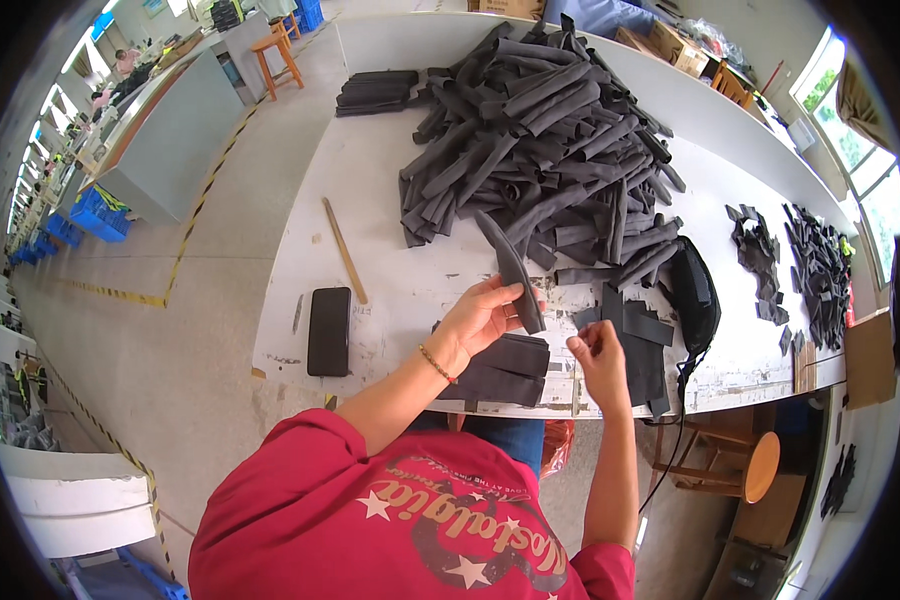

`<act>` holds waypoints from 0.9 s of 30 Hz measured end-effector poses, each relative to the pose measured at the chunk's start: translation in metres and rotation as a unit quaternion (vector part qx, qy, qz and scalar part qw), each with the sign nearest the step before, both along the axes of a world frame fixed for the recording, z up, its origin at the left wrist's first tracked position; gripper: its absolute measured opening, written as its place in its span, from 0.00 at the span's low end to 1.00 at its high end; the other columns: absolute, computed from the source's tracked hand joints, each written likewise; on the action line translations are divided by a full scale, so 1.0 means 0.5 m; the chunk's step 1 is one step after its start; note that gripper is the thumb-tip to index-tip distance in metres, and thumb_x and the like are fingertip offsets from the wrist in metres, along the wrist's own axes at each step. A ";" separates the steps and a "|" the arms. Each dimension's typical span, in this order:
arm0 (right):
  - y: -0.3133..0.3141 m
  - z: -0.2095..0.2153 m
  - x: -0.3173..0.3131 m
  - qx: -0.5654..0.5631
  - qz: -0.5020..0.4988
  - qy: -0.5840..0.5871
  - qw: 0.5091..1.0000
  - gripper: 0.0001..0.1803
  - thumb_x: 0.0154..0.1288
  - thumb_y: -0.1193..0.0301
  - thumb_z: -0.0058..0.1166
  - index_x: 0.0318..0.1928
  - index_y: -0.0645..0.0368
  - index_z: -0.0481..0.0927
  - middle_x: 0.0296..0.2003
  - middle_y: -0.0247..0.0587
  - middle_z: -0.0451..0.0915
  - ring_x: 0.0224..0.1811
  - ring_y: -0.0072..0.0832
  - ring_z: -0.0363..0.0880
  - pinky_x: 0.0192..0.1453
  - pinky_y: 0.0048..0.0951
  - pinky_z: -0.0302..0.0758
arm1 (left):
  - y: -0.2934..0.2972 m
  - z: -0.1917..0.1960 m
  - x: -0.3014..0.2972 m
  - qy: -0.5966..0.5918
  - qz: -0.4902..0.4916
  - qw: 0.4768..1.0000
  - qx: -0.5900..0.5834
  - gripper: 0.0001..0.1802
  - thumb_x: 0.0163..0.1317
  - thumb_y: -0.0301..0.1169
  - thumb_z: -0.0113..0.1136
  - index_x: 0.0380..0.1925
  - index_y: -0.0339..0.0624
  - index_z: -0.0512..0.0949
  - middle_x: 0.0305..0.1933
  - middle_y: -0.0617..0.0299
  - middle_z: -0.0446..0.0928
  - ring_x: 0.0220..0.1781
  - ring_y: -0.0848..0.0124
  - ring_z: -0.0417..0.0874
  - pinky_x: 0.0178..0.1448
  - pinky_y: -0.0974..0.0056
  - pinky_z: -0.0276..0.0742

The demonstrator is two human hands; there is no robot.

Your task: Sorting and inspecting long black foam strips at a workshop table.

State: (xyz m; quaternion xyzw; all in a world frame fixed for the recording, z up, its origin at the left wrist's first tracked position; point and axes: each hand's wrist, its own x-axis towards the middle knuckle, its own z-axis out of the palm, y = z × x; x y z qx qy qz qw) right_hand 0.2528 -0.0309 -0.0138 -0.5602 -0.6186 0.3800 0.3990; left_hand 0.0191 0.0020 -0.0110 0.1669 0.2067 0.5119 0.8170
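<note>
A long, narrow black fabric strip [510, 258], curled along its length, is held up in my left hand [482, 318] between thumb and fingers. My right hand [600, 352] is to the right of it, its thumb and fingertips pinched together; what they hold, if anything, is too small to make out. Below my left hand, flat black fabric pieces [505, 372] lie stacked near the table's front edge. More flat black pieces [645, 355] lie crosswise beside my right hand. Beyond both hands rises a large heap of curled black strips [550, 130].
On the white table [300, 240] lie a black phone [328, 332] and a wooden stick [344, 250] at left. A neat black stack [375, 92] sits far left. A black corded device [694, 295] and loose black scraps [820, 275] are at right. A wooden stool [760, 467] stands below.
</note>
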 end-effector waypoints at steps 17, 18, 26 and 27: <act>-0.073 0.128 -0.113 0.170 -0.011 -0.101 0.980 0.28 0.44 0.75 0.71 0.51 0.59 0.82 0.36 0.40 0.78 0.43 0.38 0.70 0.50 0.37 0.70 | 0.013 0.032 -0.031 0.101 0.083 0.991 -0.014 0.15 0.70 0.29 0.52 0.51 0.30 0.68 0.47 0.43 0.79 0.47 0.52 0.85 0.50 0.50 0.86; -0.074 0.125 -0.115 0.170 -0.011 -0.102 0.980 0.28 0.44 0.75 0.71 0.51 0.59 0.82 0.36 0.40 0.78 0.43 0.38 0.70 0.50 0.37 0.70 | 0.013 0.032 -0.029 0.103 0.084 0.991 -0.019 0.15 0.70 0.29 0.52 0.51 0.30 0.68 0.47 0.43 0.79 0.47 0.52 0.85 0.50 0.51 0.86; -0.063 0.089 -0.125 0.279 -0.066 -0.234 0.929 0.20 0.47 0.75 0.69 0.44 0.49 0.86 0.34 0.31 0.76 0.41 0.34 0.71 0.47 0.37 0.67 | 0.001 0.035 -0.017 0.120 0.050 0.991 -0.010 0.13 0.69 0.29 0.53 0.49 0.33 0.70 0.47 0.44 0.80 0.47 0.55 0.85 0.50 0.54 0.85; -0.061 0.089 -0.123 0.302 -0.075 -0.256 0.915 0.20 0.47 0.75 0.68 0.45 0.48 0.86 0.34 0.31 0.76 0.41 0.34 0.71 0.46 0.37 0.67 | -0.002 0.037 -0.017 0.124 0.046 0.991 -0.006 0.13 0.69 0.29 0.53 0.49 0.33 0.70 0.47 0.44 0.80 0.46 0.56 0.85 0.50 0.54 0.85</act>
